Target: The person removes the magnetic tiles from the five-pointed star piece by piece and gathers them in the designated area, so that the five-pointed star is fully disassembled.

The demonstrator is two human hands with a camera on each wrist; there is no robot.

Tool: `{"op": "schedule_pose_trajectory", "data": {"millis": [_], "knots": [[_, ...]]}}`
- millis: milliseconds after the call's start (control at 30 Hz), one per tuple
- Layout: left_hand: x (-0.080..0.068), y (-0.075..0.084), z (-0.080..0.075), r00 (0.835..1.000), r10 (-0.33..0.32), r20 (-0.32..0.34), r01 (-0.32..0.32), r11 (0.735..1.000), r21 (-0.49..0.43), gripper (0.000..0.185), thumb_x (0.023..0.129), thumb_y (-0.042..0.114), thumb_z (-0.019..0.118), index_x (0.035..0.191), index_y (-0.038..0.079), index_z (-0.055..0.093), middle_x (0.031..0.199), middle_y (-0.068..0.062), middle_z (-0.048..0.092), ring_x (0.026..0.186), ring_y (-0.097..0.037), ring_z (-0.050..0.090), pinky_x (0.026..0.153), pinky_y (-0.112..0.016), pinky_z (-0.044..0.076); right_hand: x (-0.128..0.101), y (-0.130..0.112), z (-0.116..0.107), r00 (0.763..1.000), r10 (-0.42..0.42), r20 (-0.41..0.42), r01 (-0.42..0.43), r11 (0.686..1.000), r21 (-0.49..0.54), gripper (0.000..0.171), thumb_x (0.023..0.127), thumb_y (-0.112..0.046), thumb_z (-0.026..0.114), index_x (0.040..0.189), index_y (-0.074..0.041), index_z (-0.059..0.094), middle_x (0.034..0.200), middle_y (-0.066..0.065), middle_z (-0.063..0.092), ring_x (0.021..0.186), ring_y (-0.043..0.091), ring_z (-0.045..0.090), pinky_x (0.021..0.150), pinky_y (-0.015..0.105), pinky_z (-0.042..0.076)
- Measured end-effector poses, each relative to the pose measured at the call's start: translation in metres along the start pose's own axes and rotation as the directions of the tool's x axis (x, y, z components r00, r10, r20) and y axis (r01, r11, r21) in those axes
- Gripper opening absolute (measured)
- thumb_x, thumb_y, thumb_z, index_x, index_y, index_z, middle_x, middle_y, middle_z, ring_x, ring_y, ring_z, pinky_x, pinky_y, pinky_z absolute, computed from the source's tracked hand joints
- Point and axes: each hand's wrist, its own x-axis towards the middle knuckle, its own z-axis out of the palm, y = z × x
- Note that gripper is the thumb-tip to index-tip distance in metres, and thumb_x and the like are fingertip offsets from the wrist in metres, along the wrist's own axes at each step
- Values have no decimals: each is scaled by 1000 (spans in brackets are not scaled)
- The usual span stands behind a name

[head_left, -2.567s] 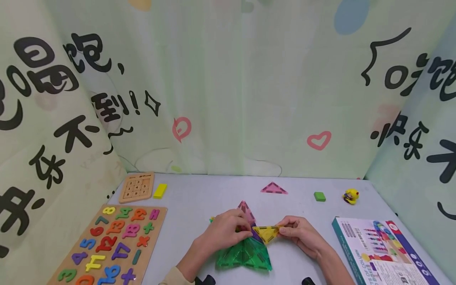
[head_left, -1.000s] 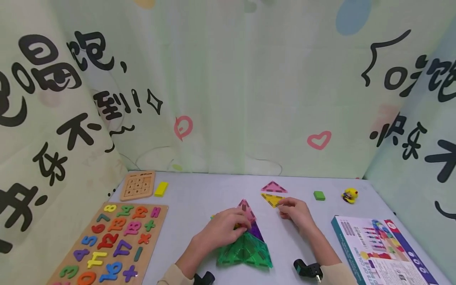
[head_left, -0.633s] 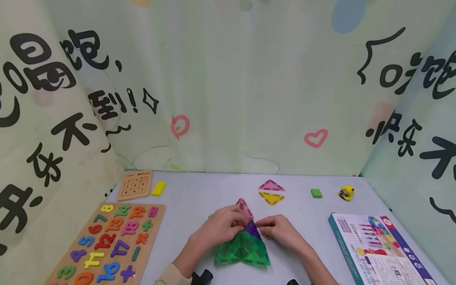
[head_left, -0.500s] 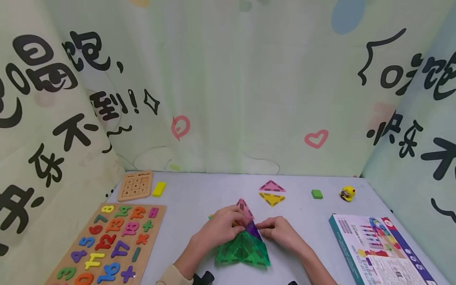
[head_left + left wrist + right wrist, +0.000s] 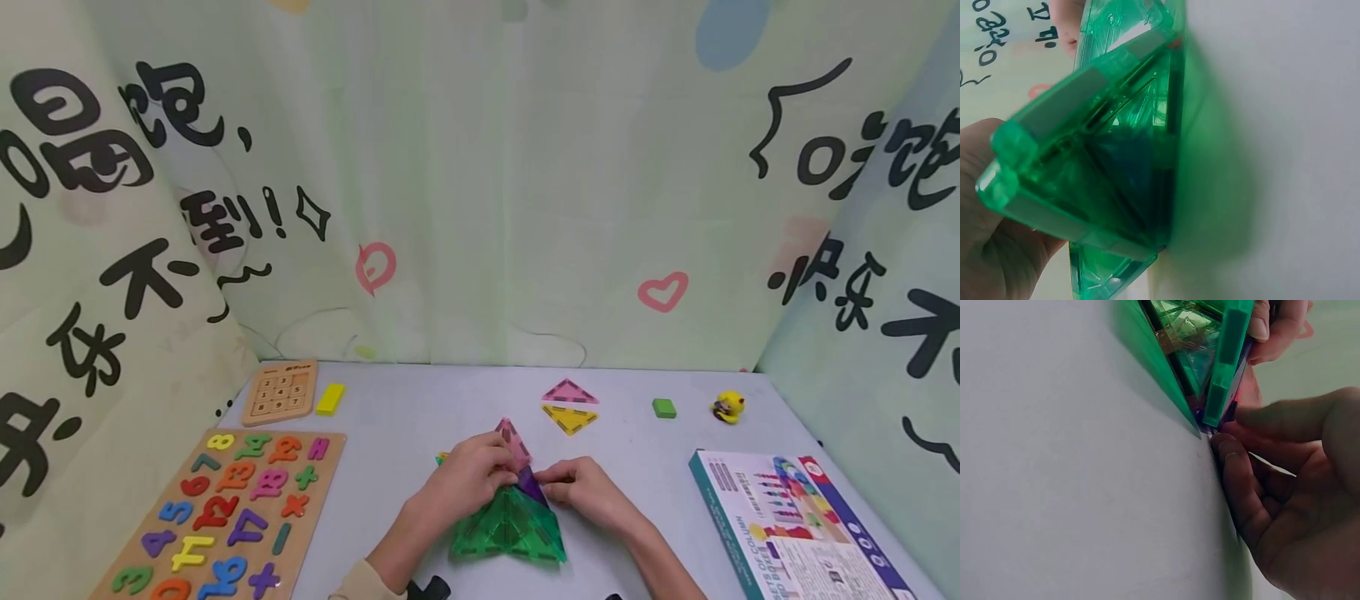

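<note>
While my left hand (image 5: 468,479) grips the pink triangle (image 5: 513,440) above the green tiles (image 5: 510,529) mid-tabletop, my right hand (image 5: 581,492), at three o'clock, should pinch the purple tile (image 5: 531,483) and peel slowly.

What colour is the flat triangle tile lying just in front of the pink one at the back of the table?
Yellow, seen best in the head view.

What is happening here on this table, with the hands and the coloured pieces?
A person is working on a small structure of see-through tiles on the grey table. The left hand holds it near the pink tile at the top, and the right hand pinches the purple tile beside the green tiles. Farther back, a pink triangle and a yellow triangle lie flat.
</note>
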Motion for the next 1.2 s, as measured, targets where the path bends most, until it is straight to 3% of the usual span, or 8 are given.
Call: {"op": "schedule_pose_trajectory", "data": {"millis": [100,267,433,633,833,1000,1067,1200], "knots": [[1,1,3,1000,-12,-29,12,1000,26,13,92,30,70,96,20,78,94,12,65,84,-1,55,80,-18,51,-2,-2,0,1000,5,16,-5,1000,-22,34,92,-26,68,117,-3,72,113,9,72,89,15,59,75,29,51],[1,4,6,996,-28,-81,34,997,64,19,92,37,68,98,22,78,88,13,63,78,-2,51,73,-17,48,-3,-8,4,999,-41,1,41,997,-70,41,87,-35,74,116,-6,71,89,3,67,79,16,56,67,27,48],[0,5,5,995,-25,-95,32,997,68,18,92,37,68,95,22,77,85,12,60,75,-2,49,71,-16,46,-3,-14,16,986,-93,-138,77,990,-121,30,85,-32,77,104,-9,74,79,0,66,70,14,58,60,24,49],[-1,1,4,997,-16,-73,20,998,57,8,92,28,71,96,22,75,94,12,64,84,-2,56,78,-21,51,-3,-21,15,946,-56,-320,-5,982,-187,7,87,-15,71,87,-10,75,74,-2,67,70,12,55,62,24,47],[-2,-2,5,997,-26,-75,31,998,62,5,91,26,73,95,25,75,99,13,65,88,-2,58,78,-22,51,-1,-10,0,913,123,-389,-99,992,82,10,89,-11,69,89,-2,68,66,4,66,57,15,60,56,27,52],[-4,-4,4,995,-34,-98,45,992,115,10,90,31,74,99,27,73,111,10,65,98,-7,59,79,-24,52,2,4,-11,900,255,-353,-139,936,323,15,93,-12,67,93,2,61,69,6,66,59,14,64,59,26,56],[-4,-4,5,993,-51,-107,65,989,134,13,89,34,75,100,28,72,115,8,64,102,-9,59,78,-23,51,4,7,-15,897,278,-343,-148,921,359,17,94,-13,66,97,3,60,70,6,66,60,13,65,60,25,57],[-4,-6,7,987,-99,-128,118,981,151,22,86,41,75,104,29,71,119,7,62,103,-11,58,73,-22,49,7,11,-20,887,292,-359,-162,923,350,19,94,-14,67,97,4,61,69,6,67,59,13,67,60,26,57]]}}
